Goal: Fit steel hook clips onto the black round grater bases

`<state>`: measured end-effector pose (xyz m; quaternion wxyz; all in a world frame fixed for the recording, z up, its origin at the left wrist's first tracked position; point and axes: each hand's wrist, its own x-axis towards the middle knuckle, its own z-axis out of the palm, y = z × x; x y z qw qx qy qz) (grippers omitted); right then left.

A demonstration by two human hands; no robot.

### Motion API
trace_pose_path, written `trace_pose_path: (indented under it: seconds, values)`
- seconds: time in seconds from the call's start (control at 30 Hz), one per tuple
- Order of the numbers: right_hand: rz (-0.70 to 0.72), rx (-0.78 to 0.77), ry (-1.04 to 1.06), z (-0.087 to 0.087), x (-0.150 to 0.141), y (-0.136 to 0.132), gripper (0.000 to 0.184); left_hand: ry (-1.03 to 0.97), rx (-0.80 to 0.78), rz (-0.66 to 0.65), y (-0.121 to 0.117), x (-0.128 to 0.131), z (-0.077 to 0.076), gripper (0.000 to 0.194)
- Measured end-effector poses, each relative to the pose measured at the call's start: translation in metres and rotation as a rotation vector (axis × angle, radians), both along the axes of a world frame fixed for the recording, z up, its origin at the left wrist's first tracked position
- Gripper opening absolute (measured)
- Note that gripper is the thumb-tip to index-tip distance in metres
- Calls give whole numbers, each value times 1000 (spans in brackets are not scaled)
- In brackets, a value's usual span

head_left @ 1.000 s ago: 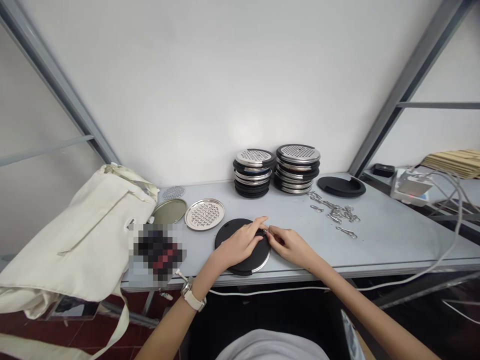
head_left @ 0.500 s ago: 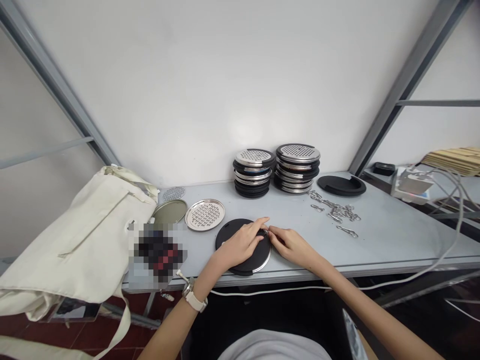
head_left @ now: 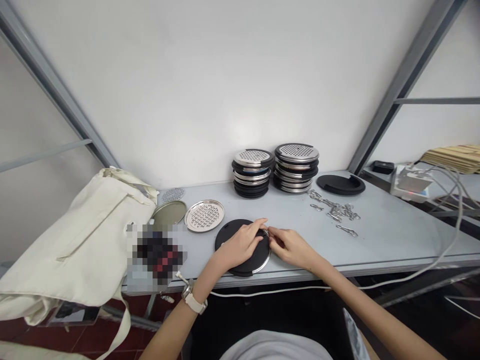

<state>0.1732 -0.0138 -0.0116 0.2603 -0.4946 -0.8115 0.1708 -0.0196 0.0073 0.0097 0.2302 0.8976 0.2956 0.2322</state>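
Note:
A round black disc with a silver metal rim along its right edge lies near the front of the table. My left hand rests across it, palm down, fingers stretched out and apart. At the disc's upper right edge, my right hand is closed in a pinch on a small metal clip, mostly hidden by the fingers. Left of the disc is a round perforated metal plate. To the right lies a loose pile of metal clips, with a single clip nearer me.
Two stacks of black and silver discs stand by the wall. A black disc lies at back right. An olive lid, a thin mesh disc and a cream bag are left. A white cable crosses the right side.
My right fingers have shifted slightly at the disc's edge, and a bit more of the metal clip shows. My left hand stays on the disc. The view has moved a little.

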Motion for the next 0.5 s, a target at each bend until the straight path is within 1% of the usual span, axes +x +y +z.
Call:
trace_pose_path:
  seconds: [0.27,0.37,0.5]
  values:
    - [-42,28,-16,-3,-2,0,16,12,1,3,1,0,-3,44]
    - [-43,30,-26,-5,-1,1,20,20,10,4,2,0,-3,44]
    - [-39,31,-36,-6,0,2,21,26,26,14,1,0,-3,43]
